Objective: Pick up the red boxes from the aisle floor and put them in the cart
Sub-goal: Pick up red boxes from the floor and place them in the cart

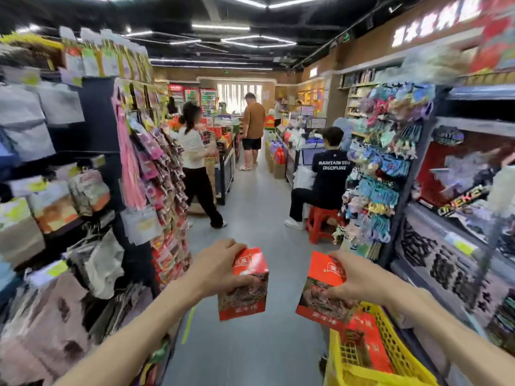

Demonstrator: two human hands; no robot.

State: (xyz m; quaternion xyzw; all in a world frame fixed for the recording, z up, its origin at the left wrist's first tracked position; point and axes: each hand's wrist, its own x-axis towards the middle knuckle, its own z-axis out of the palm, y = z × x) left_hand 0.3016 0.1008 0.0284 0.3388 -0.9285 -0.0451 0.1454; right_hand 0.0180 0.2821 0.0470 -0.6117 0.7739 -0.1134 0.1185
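The yellow plastic lattice cart [395, 344], below the right hand [359, 280], holds what looks like one flat red box [367, 344], though blur hides its edges. Each hand is closed around a glossy rectangular red carton: the right box [320, 296] just above the cart rim, the left box [245, 291] beside the left hand [220, 266], over the grey floor [250, 344].
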